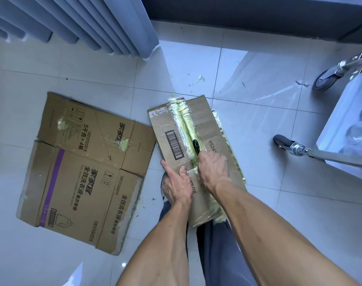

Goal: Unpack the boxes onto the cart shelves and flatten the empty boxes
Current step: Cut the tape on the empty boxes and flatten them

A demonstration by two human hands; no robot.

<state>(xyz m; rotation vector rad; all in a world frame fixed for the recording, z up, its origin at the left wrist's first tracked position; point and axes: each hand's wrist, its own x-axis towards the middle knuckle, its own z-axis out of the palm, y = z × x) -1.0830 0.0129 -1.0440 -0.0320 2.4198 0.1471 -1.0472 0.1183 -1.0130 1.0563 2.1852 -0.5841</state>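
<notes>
A taped brown cardboard box [205,124] stands on the floor in front of my legs, with yellowish tape running along its top seam. My right hand [214,168] grips a black cutter [196,146], whose tip sits in the taped seam. My left hand [177,183] rests on the box's near left side, index finger stretched out along the top and thumb pressed on it. A flattened cardboard box [83,172] with printed text and a purple stripe lies on the floor to the left.
The metal cart [345,141] with caster wheels stands at the right edge. Grey curtains [79,23] hang at the top left. Shreds of tape [200,78] lie scattered on the white tiles beyond the box.
</notes>
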